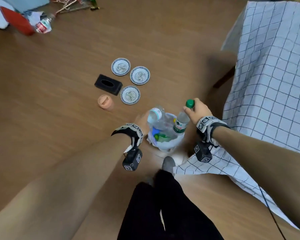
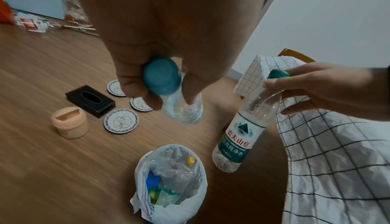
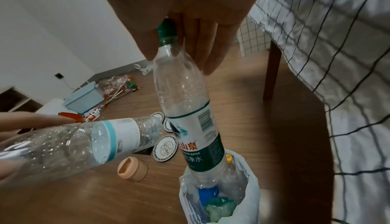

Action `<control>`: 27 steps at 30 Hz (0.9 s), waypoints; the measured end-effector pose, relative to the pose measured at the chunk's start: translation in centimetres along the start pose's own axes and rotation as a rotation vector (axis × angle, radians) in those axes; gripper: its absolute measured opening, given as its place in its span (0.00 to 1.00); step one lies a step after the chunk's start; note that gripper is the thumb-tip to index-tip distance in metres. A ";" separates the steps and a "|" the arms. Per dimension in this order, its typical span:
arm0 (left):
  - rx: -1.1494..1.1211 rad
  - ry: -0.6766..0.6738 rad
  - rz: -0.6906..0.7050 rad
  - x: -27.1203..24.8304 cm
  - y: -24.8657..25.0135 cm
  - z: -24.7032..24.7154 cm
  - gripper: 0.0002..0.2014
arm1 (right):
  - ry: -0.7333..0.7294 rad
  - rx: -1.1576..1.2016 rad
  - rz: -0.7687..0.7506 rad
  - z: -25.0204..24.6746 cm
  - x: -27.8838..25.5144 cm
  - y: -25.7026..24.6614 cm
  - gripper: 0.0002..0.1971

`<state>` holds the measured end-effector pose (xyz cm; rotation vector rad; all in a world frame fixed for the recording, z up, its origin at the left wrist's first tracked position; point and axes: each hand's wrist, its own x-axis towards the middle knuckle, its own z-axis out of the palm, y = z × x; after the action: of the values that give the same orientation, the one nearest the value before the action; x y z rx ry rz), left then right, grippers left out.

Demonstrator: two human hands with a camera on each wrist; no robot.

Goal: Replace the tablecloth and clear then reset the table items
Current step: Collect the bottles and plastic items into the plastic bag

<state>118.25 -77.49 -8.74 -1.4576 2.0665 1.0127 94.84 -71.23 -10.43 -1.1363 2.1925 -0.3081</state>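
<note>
My left hand [image 1: 142,121] pinches the neck of an empty clear bottle with a blue cap [image 2: 162,79], holding it tilted over a small bin lined with a white bag [image 1: 170,144]. My right hand [image 1: 197,110] grips the neck of an empty green-capped bottle [image 1: 181,122] that hangs upright, its base just inside the bin's mouth [image 3: 211,175]. The bin [image 2: 190,202] holds crushed plastic and coloured scraps. Three blue-rimmed saucers [image 1: 139,75], a black tissue box [image 1: 108,84] and a peach lidded jar [image 1: 105,102] sit on the wooden floor beyond.
A table draped in white checked cloth [image 1: 274,75] stands at right; its hem lies on the floor by my right wrist. A wooden table leg [image 3: 272,70] shows under it. Clutter with a red box [image 1: 17,23] lies far left. My legs are below.
</note>
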 end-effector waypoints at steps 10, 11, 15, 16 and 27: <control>0.052 -0.164 0.061 17.9 -1.8 3.3 0.33 | 0.007 0.108 0.231 11.2 9.8 3.2 0.13; 0.077 -0.181 0.075 19.5 -2.2 4.0 0.31 | 0.011 0.121 0.271 12.3 10.2 3.7 0.14; 0.164 -0.219 0.147 25.0 -3.6 6.2 0.27 | 0.065 0.197 0.423 17.0 11.4 5.7 0.17; 0.186 -0.222 0.160 25.6 -3.9 6.7 0.28 | 0.079 0.214 0.447 17.9 11.3 6.1 0.17; 0.426 -0.267 0.384 33.1 -5.2 14.7 0.32 | 0.247 0.367 0.642 28.0 11.5 10.5 0.18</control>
<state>109.91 -88.06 -42.74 -0.6950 2.2257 0.7777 101.09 -71.82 -41.82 -0.1775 2.4427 -0.5531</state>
